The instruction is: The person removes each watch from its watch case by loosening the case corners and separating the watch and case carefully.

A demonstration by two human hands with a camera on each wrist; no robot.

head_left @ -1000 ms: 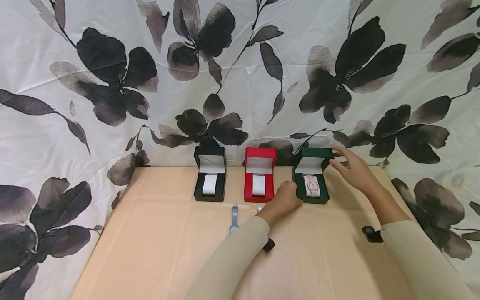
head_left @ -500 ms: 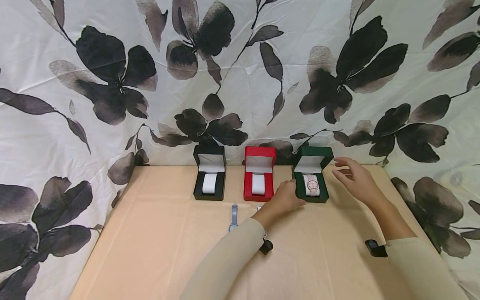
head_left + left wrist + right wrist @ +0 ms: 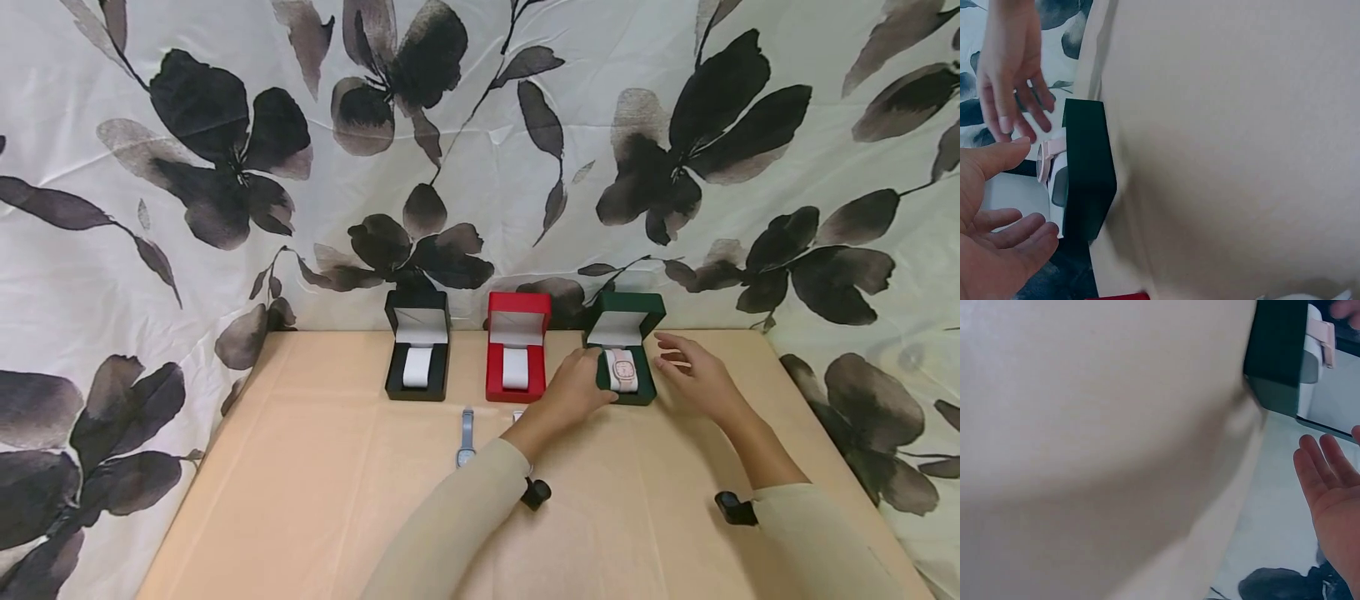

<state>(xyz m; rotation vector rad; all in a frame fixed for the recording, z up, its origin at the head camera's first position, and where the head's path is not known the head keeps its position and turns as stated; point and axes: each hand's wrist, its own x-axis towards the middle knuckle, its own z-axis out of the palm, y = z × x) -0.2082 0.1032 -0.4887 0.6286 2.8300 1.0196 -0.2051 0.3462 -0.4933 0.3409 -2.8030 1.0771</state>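
Note:
A dark green watch box (image 3: 643, 388) stands with its lid raised. On the white cushion inside sits a pink watch (image 3: 623, 372). My left hand (image 3: 576, 385) is at the box's left front side; the left wrist view shows its thumb and fingers spread apart, with nothing between them, close over the watch. Just off the right side hovers my right hand (image 3: 696, 373), fingers extended and loosely bent, holding nothing. The right wrist view has the right palm (image 3: 1341, 512) turned up below the green box (image 3: 1275, 356).
Left of the green box are an open red watch box (image 3: 495, 385) and an open black watch box (image 3: 393, 385), each with a bare white cushion. A blue watch (image 3: 467, 442) lies in front of them. Another watch is mostly hidden by my left wrist. A floral cloth (image 3: 480, 192) hangs behind the table.
My right hand has dropped away from the green box's lid to beside its lower right side. My left hand has shifted slightly up and right over the box's left edge.

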